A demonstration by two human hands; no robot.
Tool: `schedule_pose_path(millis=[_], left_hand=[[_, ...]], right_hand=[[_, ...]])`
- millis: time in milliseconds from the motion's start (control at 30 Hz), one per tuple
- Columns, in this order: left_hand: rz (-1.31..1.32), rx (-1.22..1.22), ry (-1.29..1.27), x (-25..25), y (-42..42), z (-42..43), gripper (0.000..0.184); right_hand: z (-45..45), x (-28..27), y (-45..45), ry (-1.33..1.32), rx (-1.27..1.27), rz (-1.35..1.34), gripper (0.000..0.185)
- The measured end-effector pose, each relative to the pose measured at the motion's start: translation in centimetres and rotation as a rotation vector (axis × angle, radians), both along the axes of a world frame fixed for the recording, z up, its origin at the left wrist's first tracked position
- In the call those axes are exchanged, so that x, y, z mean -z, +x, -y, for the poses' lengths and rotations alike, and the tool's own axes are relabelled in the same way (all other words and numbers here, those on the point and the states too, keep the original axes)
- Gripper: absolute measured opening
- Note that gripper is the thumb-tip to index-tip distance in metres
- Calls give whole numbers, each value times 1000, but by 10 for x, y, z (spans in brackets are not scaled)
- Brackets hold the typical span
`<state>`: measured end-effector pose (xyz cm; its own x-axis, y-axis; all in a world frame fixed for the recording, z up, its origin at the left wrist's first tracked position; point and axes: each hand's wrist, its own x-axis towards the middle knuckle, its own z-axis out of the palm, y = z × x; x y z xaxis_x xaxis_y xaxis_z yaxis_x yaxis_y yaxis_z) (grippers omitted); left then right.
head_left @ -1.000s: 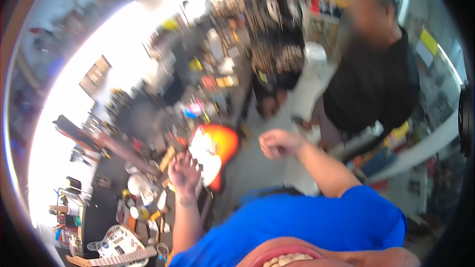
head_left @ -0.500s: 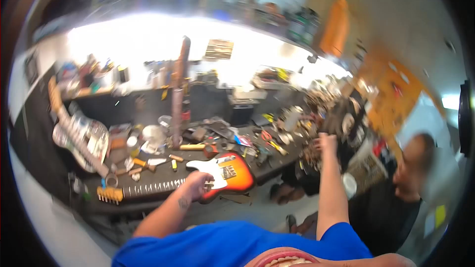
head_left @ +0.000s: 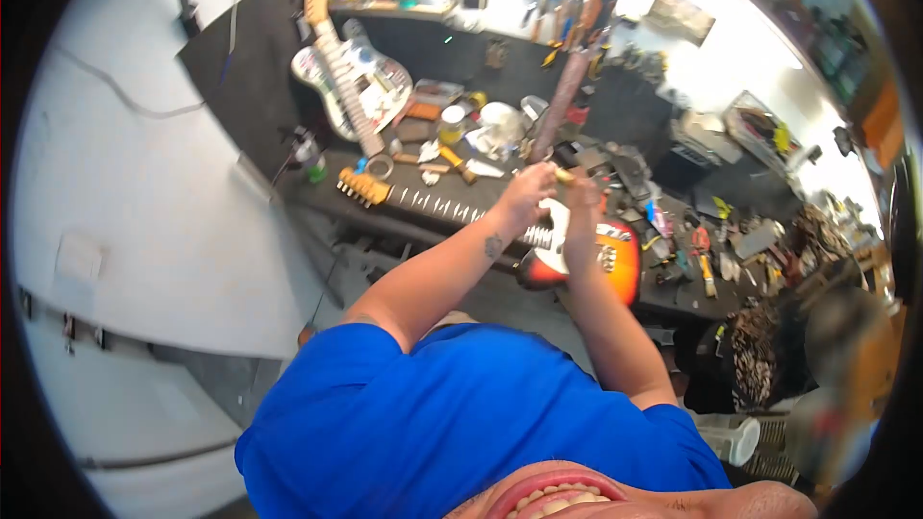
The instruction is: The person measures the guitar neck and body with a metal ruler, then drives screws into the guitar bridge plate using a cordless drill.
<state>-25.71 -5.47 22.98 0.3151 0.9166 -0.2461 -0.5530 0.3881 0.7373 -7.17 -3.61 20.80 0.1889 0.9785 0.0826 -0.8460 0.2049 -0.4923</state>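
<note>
A sunburst electric guitar [head_left: 623,264] with a white pickguard lies across the front of the workbench, its headstock [head_left: 363,187] to the left. Over the upper part of its body, my left hand [head_left: 527,194] has its fingers curled in; what they grip is hidden. Close beside it, my right hand [head_left: 582,202] is raised and smeared by motion, so its fingers are unclear. Between the two hands shows a small yellowish piece [head_left: 564,176]; I cannot tell whether it is held or lies behind them. Both forearms cross in front of the guitar.
A white guitar covered in stickers [head_left: 375,86] leans at the back left. An upright guitar neck [head_left: 562,101] rises behind my hands. A yellow-handled brush [head_left: 457,163], a tape roll [head_left: 381,167], red-handled pliers [head_left: 701,240] and clutter cover the bench. A blurred person [head_left: 846,356] is at right.
My left hand has come off the guitar's strings and moved up. My right hand has swung in from the far right to meet it. The view has turned to the left and down.
</note>
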Motion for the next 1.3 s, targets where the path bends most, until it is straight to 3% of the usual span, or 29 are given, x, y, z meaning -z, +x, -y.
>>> schedule_pose_path(millis=[33,100,133,167,200,233,267,333,367,467,500,533,567,600,633,667,700,733,800,833,900,933,1000,1067,1133,1167,1267,1300], left_hand=[[58,-89,62,62,-16,-20,55],[-68,-425,-44,75,-38,32,53],[-74,-582,-113,67,-36,60,48],[-24,-498,-136,109,-37,70,43],[21,-412,-160,151,-37,79,39],[61,-325,-185,191,-38,88,36],[110,-386,-351,167,-66,130,35],[-8,-507,-504,149,-127,188,74],[-8,-594,-436,156,-156,208,93],[-111,-862,-677,157,-189,223,84],[52,-760,-603,130,-181,204,77],[211,-662,-557,109,-163,196,71],[94,-590,-433,121,-167,198,59],[201,-404,-359,115,-193,199,60],[179,-367,-346,82,-217,200,56],[157,-324,-327,52,-241,203,53],[-56,-330,-175,44,-272,203,50],[-265,-323,-11,42,-313,198,48],[-752,-366,222,60,-399,174,39],[-1057,-436,147,69,-442,156,37],[-1123,-698,-93,86,-526,112,42],[-1178,-802,-66,113,-582,103,51],[-1314,-927,-125,140,-666,52,72],[-1235,-883,-233,138,-692,11,72],[-1473,-710,-118,136,-690,-11,62],[-1586,-631,-41,138,-688,-18,58],[-1838,-731,-16,145,-664,-23,51],[-1837,-710,93,143,-647,-13,45]], right_hand=[[29,-11,-18,-36,-60,120,53],[89,-39,-56,-83,-182,373,54],[93,7,-75,-94,-271,494,56],[96,51,-95,-94,-360,621,58],[118,89,-137,-4,-279,963,62],[129,107,-148,12,-429,1063,65],[145,130,-158,21,-583,1151,69],[176,105,-176,-224,-674,876,73],[167,129,-189,-177,-539,957,69],[192,87,-220,15,-369,1090,69],[198,118,-236,278,-411,1068,70],[207,136,-246,629,-424,1284,68],[191,160,-253,515,-547,1295,65],[166,178,-256,421,-665,1298,63],[160,135,-247,254,-739,1527,58],[159,197,-246,163,-564,1737,56],[145,219,-228,20,-909,2009,57],[147,245,-195,134,-911,2147,57],[168,246,-143,-134,-884,2073,46],[183,259,-115,-269,-846,2106,47],[220,263,-68,-565,-793,2123,41],[247,262,-55,-698,-768,2127,39],[287,251,-37,-994,-709,1860,37],[320,237,-29,-1114,-647,1717,37],[354,216,-29,-1095,-614,1703,40],[380,250,-2,-1099,-687,1656,38],[417,262,13,-1134,-850,1711,38],[408,227,-13,-1137,-821,1742,38]])
